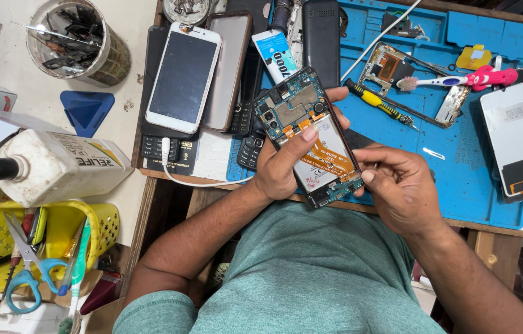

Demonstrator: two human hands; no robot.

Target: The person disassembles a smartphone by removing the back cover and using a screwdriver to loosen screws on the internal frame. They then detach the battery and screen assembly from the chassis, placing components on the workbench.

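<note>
An opened smartphone (298,117) with its back cover off shows a blue circuit board, a white battery and an orange flex cable. My left hand (277,167) is shut on it from the left, thumb pressed on the battery and fingertips wrapped around the far edge. My right hand (400,188) is at the phone's lower right corner, fingers curled, fingertips touching the edge near the flex cable. Whether the right hand holds a small tool is hidden.
A blue repair mat (459,161) carries a yellow-handled screwdriver (376,102), a pink toothbrush (459,79), a bare phone frame (410,80) and a screen panel (515,139). Several phones (184,77) lie to the left. A white bottle (57,164), yellow basket with scissors (26,260) and a tool cup (79,40) stand left.
</note>
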